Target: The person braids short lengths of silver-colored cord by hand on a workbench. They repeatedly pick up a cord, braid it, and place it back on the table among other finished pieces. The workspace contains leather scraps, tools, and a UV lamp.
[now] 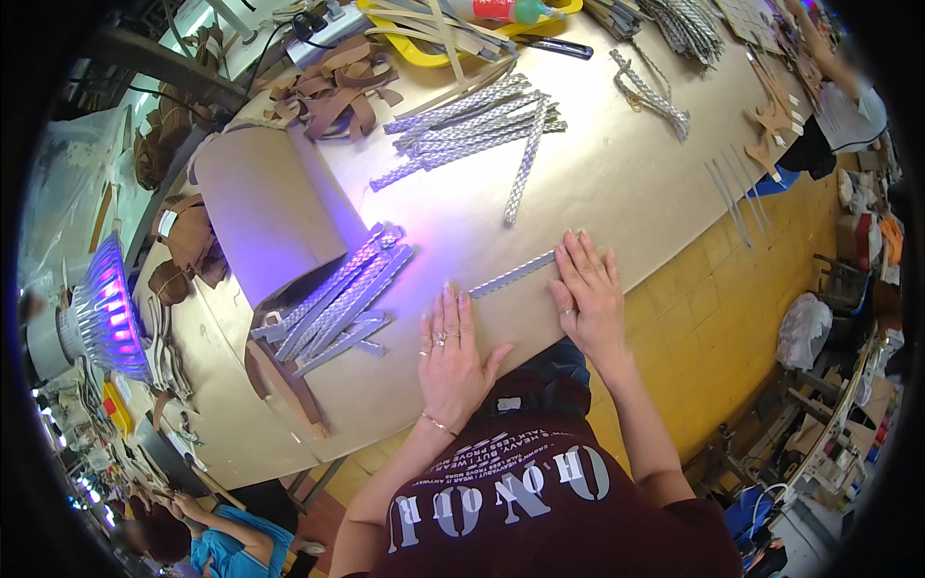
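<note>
A braided silver-grey strap (513, 275) lies flat on the tan-covered table, slanting up to the right between my hands. My left hand (453, 358) rests palm down with its fingers stretched out at the strap's left end. At the other end my right hand (590, 301) lies flat, its fingers covering that end. Neither hand grips anything. Beyond them a loose pile of similar braided straps (462, 130) is spread out, with one strap (526, 169) pointing toward me. To the left, another bundle of braided straps (337, 303) pokes out from under a curved brown cover (265, 207).
A glowing purple lamp (106, 313) stands at the left. Brown leather-like strips (337, 87) are heaped at the back, near a yellow tray (414, 48) and a black pen or cutter (554, 46). Thin metal rods (729, 202) jut past the right table edge. A person in blue (241, 539) is at lower left.
</note>
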Demonstrator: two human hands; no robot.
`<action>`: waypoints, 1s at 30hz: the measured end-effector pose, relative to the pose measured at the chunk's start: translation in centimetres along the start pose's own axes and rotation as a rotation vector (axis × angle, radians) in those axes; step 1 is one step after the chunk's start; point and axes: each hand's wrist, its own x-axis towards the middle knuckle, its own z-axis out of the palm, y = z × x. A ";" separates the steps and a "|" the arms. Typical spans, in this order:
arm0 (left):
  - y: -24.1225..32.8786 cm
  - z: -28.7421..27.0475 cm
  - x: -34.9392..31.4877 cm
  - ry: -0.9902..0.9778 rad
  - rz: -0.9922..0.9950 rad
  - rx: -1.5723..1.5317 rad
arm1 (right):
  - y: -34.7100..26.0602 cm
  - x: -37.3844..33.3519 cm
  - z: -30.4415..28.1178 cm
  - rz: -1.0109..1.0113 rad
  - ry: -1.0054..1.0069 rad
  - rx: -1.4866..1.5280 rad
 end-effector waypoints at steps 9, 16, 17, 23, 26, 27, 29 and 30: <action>-0.1 0.7 -1.3 0.145 -0.085 -0.086 | -1.1 1.1 -0.7 -0.033 0.079 -0.122; -1.3 2.2 -4.0 0.425 0.231 -0.152 | -2.2 3.1 -1.8 -0.229 -0.003 -0.026; -1.5 2.3 -4.3 0.429 0.271 -0.166 | -2.3 3.4 -1.8 -0.246 -0.022 -0.009; -2.0 1.9 -4.6 0.463 0.424 -0.225 | -2.5 4.1 -2.3 -0.330 -0.155 0.025; -2.1 1.4 -4.3 0.378 0.559 -0.315 | -5.0 5.0 -2.2 -0.424 -0.268 0.130; -2.1 1.4 -4.2 0.371 0.588 -0.292 | -6.4 5.7 -1.8 -0.480 -0.274 0.184; -2.0 1.3 -4.1 0.350 0.603 -0.279 | -9.8 7.7 -0.3 -0.567 -0.285 0.224; -1.9 1.3 -4.0 0.319 0.602 -0.271 | -11.3 8.8 0.3 -0.623 -0.135 0.238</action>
